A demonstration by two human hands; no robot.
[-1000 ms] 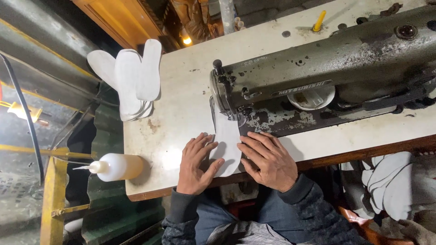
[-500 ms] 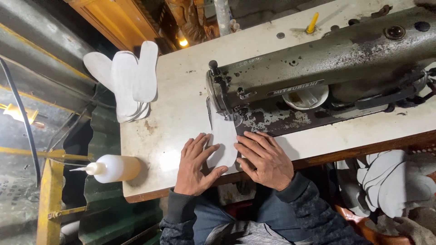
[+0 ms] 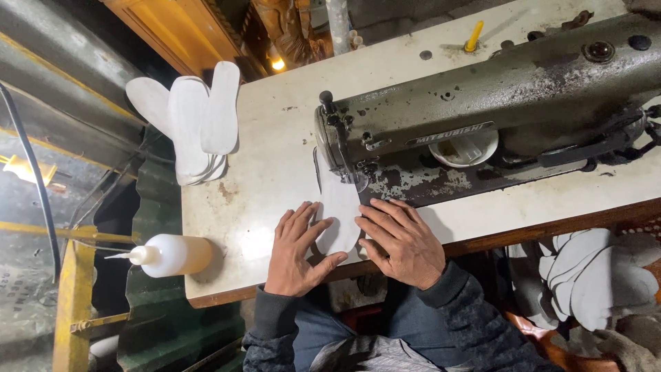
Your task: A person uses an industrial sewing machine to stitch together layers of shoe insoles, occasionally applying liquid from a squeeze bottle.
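Observation:
A white sole-shaped piece (image 3: 339,207) lies flat on the worn white table (image 3: 275,165), its far end under the needle end of a grey industrial sewing machine (image 3: 496,96). My left hand (image 3: 297,249) rests flat on the piece's left edge, fingers spread and thumb under its near end. My right hand (image 3: 403,241) presses on its right edge, fingers pointing toward the machine. Neither hand grips anything.
A stack of white sole-shaped pieces (image 3: 193,124) overhangs the table's far left corner. A plastic squeeze bottle (image 3: 169,255) lies at the near left edge. More white pieces (image 3: 592,275) are piled low at the right. A yellow peg (image 3: 472,36) stands behind the machine.
Both hands stay on the white piece. It and the hands have edged slightly toward the machine; the view has shifted a little.

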